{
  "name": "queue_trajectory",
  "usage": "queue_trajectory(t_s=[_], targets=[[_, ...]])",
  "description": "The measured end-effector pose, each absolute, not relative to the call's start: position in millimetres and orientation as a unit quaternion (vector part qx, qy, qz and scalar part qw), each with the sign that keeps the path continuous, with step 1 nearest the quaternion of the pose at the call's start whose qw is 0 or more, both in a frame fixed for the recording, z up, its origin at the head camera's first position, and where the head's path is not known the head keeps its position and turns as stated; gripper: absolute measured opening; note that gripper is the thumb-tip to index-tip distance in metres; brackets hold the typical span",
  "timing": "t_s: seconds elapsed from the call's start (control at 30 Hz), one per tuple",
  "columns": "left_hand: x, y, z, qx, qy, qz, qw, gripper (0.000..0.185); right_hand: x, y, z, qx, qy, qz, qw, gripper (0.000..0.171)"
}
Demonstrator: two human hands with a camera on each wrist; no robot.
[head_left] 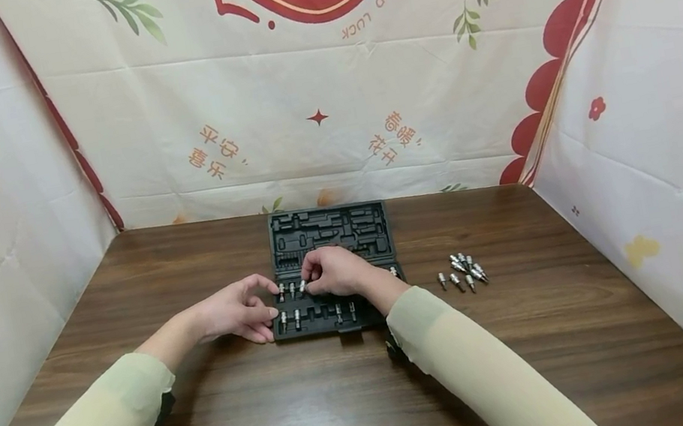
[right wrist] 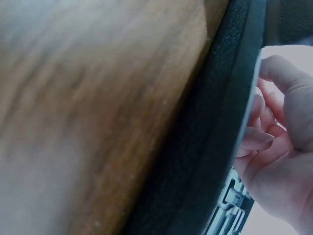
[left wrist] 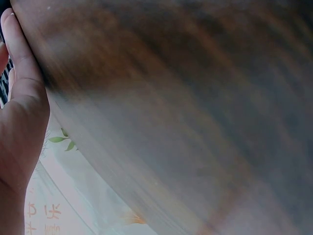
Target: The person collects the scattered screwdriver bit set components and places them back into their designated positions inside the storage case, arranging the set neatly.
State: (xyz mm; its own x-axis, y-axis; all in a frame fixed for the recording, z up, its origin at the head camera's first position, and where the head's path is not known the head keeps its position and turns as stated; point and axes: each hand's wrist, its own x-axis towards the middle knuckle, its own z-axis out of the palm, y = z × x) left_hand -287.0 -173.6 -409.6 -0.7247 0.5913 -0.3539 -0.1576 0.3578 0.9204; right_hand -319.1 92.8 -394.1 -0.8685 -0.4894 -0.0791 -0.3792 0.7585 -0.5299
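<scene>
Pinching a silver bit (head_left: 303,287) at the lower tray of the open case (head_left: 323,300) with our right hand (head_left: 340,272), we rest our loosely spread left hand (head_left: 237,311) at its left edge, seemingly to steady it, with loose bits (head_left: 459,268) rightward on the worktop (head_left: 319,399), presumably for reach.

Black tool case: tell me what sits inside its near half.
The black tool case holds metal bit sockets in two rows, four visible in front. The right hand hides part of the back row; anything there cannot be seen.
</scene>
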Motion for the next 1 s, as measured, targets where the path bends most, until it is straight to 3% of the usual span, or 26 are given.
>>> queue_trajectory(t_s=[0.5,1.0], targets=[[-287.5,-174.6,-411.6,0.150,0.747,0.550,0.343,0.050,-320.4,92.4,-393.2,-0.250,0.926,-0.255,0.121,0.005],[-287.8,-174.5,-411.1,0.150,0.748,0.548,0.342,0.050,-318.2,91.7,-387.1,-0.233,0.942,-0.221,0.093,0.010]])
